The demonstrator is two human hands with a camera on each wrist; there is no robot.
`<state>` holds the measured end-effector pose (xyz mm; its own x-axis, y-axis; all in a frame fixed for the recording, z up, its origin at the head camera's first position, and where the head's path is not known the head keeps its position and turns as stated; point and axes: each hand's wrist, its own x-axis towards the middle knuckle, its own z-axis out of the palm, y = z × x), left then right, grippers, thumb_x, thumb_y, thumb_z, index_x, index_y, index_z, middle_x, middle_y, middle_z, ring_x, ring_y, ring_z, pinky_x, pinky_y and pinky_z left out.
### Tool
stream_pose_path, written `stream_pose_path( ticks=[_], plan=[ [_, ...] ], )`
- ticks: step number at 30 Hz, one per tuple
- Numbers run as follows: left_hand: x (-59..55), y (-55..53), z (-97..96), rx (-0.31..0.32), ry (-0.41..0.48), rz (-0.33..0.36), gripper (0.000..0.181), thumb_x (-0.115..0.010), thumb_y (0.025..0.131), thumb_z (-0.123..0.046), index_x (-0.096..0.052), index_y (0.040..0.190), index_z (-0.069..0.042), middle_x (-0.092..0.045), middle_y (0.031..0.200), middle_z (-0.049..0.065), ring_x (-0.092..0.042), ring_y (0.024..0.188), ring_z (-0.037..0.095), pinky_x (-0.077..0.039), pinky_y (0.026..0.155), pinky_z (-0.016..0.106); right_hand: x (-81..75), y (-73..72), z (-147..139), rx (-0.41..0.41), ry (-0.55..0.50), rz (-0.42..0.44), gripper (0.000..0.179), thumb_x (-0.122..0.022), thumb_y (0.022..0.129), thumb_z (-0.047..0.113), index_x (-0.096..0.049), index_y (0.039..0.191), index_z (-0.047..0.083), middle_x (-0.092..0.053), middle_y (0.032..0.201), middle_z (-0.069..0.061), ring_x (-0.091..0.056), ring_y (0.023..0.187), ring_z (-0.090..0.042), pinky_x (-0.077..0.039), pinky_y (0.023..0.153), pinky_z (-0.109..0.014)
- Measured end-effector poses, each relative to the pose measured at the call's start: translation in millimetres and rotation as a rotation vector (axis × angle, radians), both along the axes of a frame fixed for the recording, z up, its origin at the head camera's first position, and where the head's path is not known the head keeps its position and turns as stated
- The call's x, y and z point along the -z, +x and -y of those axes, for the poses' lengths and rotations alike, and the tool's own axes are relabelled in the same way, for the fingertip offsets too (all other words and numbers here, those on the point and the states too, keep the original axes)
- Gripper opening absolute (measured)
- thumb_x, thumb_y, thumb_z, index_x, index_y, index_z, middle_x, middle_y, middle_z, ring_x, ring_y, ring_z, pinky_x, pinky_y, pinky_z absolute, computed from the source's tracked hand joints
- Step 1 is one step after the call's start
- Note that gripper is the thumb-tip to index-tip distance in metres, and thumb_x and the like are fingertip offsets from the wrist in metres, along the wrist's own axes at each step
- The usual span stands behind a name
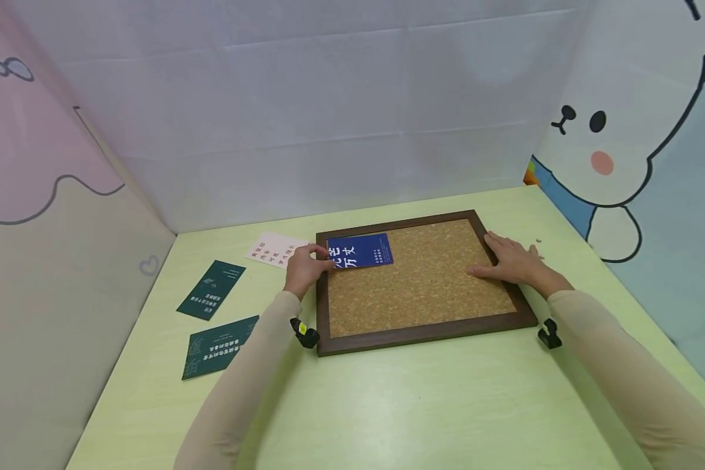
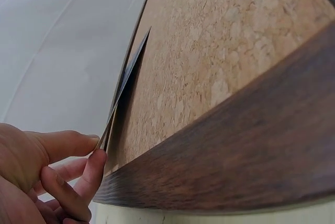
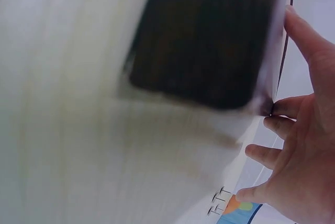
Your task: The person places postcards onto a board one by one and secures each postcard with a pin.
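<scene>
At corkboard (image 1: pixel 423 297), left hand (image 1: pixel 305 267) pinching blue card (image 1: pixel 365 250), right hand (image 1: pixel 512 260) spread, seemingly resting

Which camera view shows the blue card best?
The head view, where the blue card shows most of its printed face. The left wrist view shows it nearly edge-on; the right wrist view lacks it.

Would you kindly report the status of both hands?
Left hand pinches blue card over corkboard. Right hand touches brown frame. Nothing visibly blocking the card.
</scene>
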<state>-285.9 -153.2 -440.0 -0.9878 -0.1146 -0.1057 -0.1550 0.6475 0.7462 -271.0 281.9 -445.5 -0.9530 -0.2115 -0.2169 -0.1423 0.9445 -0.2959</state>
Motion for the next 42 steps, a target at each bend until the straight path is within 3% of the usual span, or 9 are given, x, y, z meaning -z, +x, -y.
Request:
stream_pose_path(
  ticks=[4,14,23,25,27,32,37,42],
  plan=[
    [0.8,-1.0,0.8,0.013,-0.033,0.004,0.028,-0.078,0.082,-0.025,-0.072,0.106,-0.012,-0.052,0.145,0.011,-0.055,0.092,0.025,-0.041,0.068,0.031,-0.8,1.3,0.8,-0.004,-0.001,-0.005,0.109,-0.054,0.086,0.069,-0.01,0.155,-0.002,-0.011,0.16,-0.027,-0.015,0.141,-0.054,-0.005,0.101,-0.082],
    [0.6,-0.6,-2.3,0.028,-0.097,-0.004,0.027,-0.078,0.082,-0.026,-0.072,0.104,-0.012,-0.069,0.114,0.009,-0.06,0.079,0.02,-0.043,0.062,0.028,2.2,0.3,-0.6,-0.004,-0.007,-0.011,0.11,-0.054,0.085,0.07,-0.009,0.155,-0.002,-0.01,0.16,-0.027,-0.014,0.141,-0.055,-0.003,0.1,-0.082],
    [-0.3,0.3,-4.8,0.021,-0.156,-0.031,0.024,-0.077,0.083,-0.027,-0.073,0.102,-0.013,-0.071,0.107,0.008,-0.059,0.072,0.018,-0.041,0.058,0.028,1.5,0.3,0.2,0.001,-0.002,-0.008,0.109,-0.054,0.086,0.069,-0.009,0.155,-0.002,-0.01,0.161,-0.027,-0.015,0.142,-0.054,-0.004,0.101,-0.081],
    [-1.6,0.2,-5.1,0.019,-0.182,-0.045,0.025,-0.077,0.083,-0.028,-0.072,0.102,-0.013,-0.071,0.103,0.008,-0.059,0.074,0.021,-0.043,0.061,0.032,0.9,0.2,0.6,0.001,0.002,-0.008,0.109,-0.054,0.085,0.07,-0.009,0.155,-0.002,-0.01,0.16,-0.027,-0.015,0.142,-0.055,-0.004,0.101,-0.081],
    [-3.2,-0.1,-5.3,0.03,-0.226,-0.061,0.029,-0.077,0.083,-0.03,-0.07,0.106,-0.014,-0.067,0.105,0.009,-0.057,0.085,0.025,-0.044,0.073,0.038,0.5,0.0,0.8,0.002,0.006,-0.003,0.11,-0.054,0.085,0.07,-0.009,0.155,-0.002,-0.01,0.16,-0.027,-0.015,0.142,-0.055,-0.004,0.101,-0.081],
    [-6.1,-3.4,-5.5,0.107,-0.365,-0.061,0.049,-0.076,0.083,-0.039,-0.064,0.126,-0.019,-0.05,0.126,0.016,-0.043,0.116,0.035,-0.032,0.101,0.054,0.6,-0.8,-0.2,0.005,0.006,-0.001,0.11,-0.054,0.085,0.07,-0.009,0.155,-0.002,-0.01,0.16,-0.027,-0.014,0.142,-0.055,-0.004,0.101,-0.081],
    [-4.5,-7.2,-5.6,0.177,-0.437,-0.016,0.057,-0.074,0.084,-0.043,-0.058,0.135,-0.022,-0.042,0.142,0.019,-0.035,0.131,0.041,-0.028,0.107,0.059,2.4,-0.9,-0.8,0.005,-0.001,-0.006,0.11,-0.054,0.085,0.07,-0.009,0.155,-0.002,-0.01,0.16,-0.027,-0.015,0.142,-0.055,-0.004,0.101,-0.081],
    [-3.9,-8.5,-5.8,0.191,-0.436,0.01,0.056,-0.075,0.084,-0.042,-0.06,0.134,-0.023,-0.04,0.145,0.018,-0.033,0.132,0.042,-0.026,0.108,0.061,3.1,-2.1,-0.7,0.003,0.0,-0.001,0.111,-0.053,0.085,0.071,-0.008,0.155,-0.002,-0.009,0.161,-0.027,-0.014,0.142,-0.054,-0.003,0.101,-0.081]
  ],
)
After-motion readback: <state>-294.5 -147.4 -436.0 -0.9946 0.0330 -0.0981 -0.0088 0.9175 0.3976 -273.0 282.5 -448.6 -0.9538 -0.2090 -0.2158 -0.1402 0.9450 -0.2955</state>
